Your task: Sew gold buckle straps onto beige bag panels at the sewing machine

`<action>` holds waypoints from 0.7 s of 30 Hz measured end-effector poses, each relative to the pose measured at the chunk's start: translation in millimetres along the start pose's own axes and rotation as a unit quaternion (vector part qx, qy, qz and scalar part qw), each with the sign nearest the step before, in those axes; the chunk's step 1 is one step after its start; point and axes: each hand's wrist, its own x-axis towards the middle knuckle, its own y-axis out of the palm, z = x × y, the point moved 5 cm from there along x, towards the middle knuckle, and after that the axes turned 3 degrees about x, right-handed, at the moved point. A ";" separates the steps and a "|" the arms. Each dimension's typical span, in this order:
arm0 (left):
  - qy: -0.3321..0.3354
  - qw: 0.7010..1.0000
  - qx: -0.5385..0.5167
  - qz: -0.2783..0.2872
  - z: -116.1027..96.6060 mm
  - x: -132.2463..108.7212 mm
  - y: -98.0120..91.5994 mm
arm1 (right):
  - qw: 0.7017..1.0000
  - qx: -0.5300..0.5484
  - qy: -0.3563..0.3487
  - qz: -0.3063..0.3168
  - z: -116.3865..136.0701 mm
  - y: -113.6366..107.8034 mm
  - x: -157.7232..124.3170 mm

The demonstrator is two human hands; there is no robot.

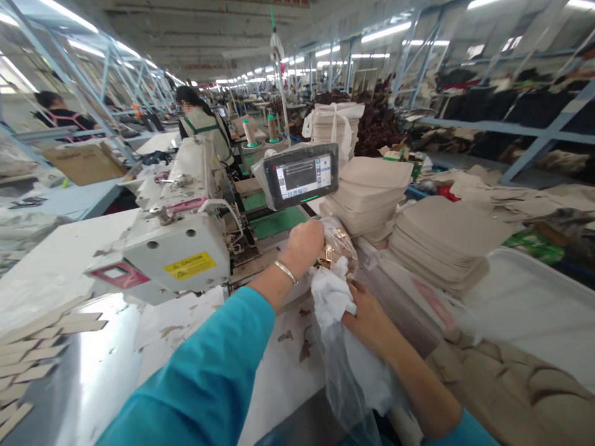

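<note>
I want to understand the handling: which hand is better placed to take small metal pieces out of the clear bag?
Probably the left hand: it is already at the top of the clear bag, beside the metal pieces. The right hand holds the white plastic lower.

Your left hand (304, 244) grips a thin, clear plastic bag (341, 365), glossy and crinkled, with small shiny gold-coloured metal pieces (335, 248) showing through it. Your right hand (369, 322) presses soft white cloth (331, 296), matt and rumpled, against that film. A polished metal bangle (285, 271) circles your left wrist, below a smooth teal fabric sleeve (204, 384). The sewing machine (174, 238) has a painted, slightly scuffed off-white casing with a glossy yellow sticker. The tabletop (60, 266) looks matt white. The stacked beige pieces (441, 244) look like matt felt or card; the screen (302, 175) is glossy.
</note>
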 end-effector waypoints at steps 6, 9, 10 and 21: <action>-0.022 0.999 -0.036 -0.024 3.0 10.2 -14.2 | 0.989 0.093 0.113 -0.036 -20.8 -15.9 9.1; -0.038 0.996 -0.074 -0.039 -0.3 22.2 -23.2 | 0.972 0.208 0.090 -0.064 -16.2 -17.5 0.5; -0.041 0.995 -0.083 -0.044 -1.8 24.9 -26.7 | 0.968 0.228 0.081 -0.060 -14.5 -15.0 -1.7; -0.061 0.910 -0.264 -0.313 31.4 -31.3 -89.3 | 0.953 0.286 0.095 -0.037 -16.5 10.9 3.2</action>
